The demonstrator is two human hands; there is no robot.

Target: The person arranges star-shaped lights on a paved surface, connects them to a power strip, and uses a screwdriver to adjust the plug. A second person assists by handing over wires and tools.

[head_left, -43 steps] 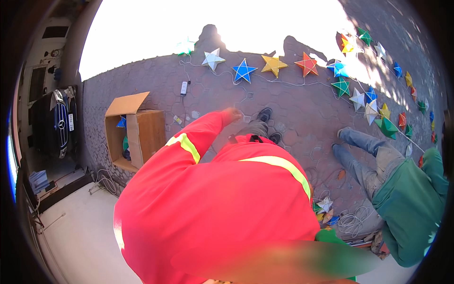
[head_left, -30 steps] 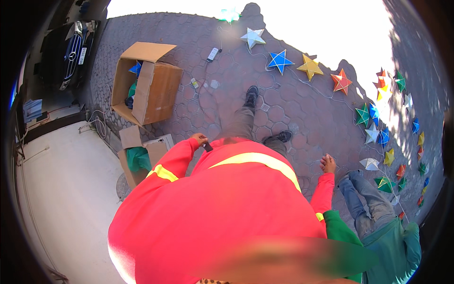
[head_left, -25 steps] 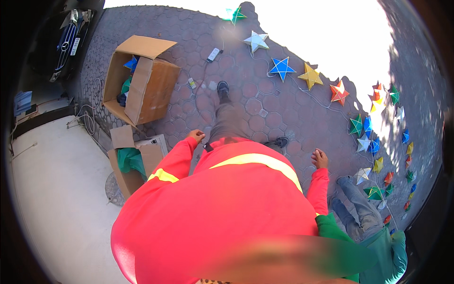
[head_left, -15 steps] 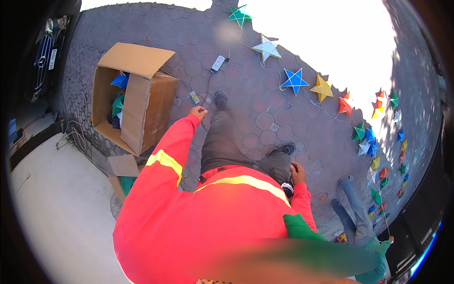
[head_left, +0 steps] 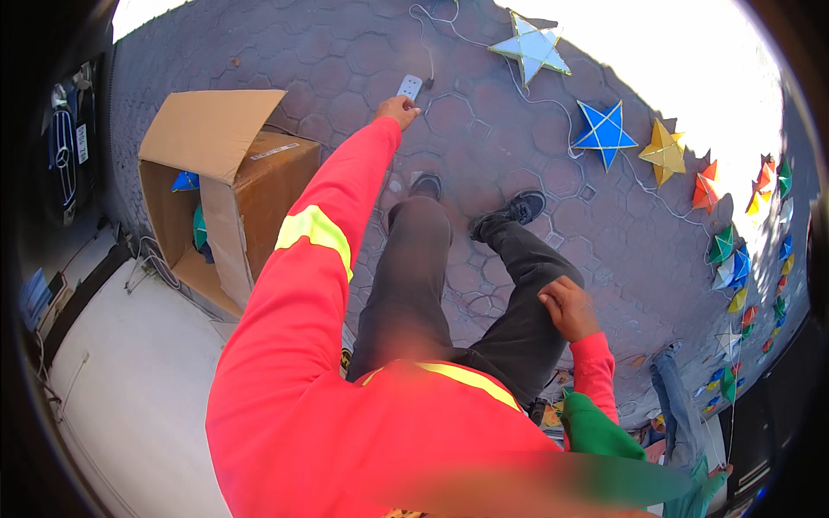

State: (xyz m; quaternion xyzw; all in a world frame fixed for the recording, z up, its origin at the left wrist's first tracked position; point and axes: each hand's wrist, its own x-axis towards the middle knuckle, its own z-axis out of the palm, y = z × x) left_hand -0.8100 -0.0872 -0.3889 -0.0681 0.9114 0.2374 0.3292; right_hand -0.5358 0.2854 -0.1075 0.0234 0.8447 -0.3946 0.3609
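Observation:
My left hand (head_left: 399,110) is stretched far forward on the end of my red sleeve. Its fingers are curled and overlap the near end of a white power strip (head_left: 410,86) on the paving. Whether they touch the strip or hold its cable cannot be made out. A black plug (head_left: 428,84) on a white cord is at the strip's right side. By my right knee my right hand (head_left: 572,309) rests with its fingers curled in, nothing visible in them.
An opened cardboard box (head_left: 272,194) with blue and green pieces inside stands at left. A white star lantern (head_left: 529,47), blue star (head_left: 607,134) and yellow star (head_left: 663,154) lie on a cord line, with several more curving down the right. Another person's jeans (head_left: 678,397) show at lower right.
My left arm has reached forward from beside my leg to the power strip. My right hand has come forward to my knee. The view has shifted, with the stars now farther right.

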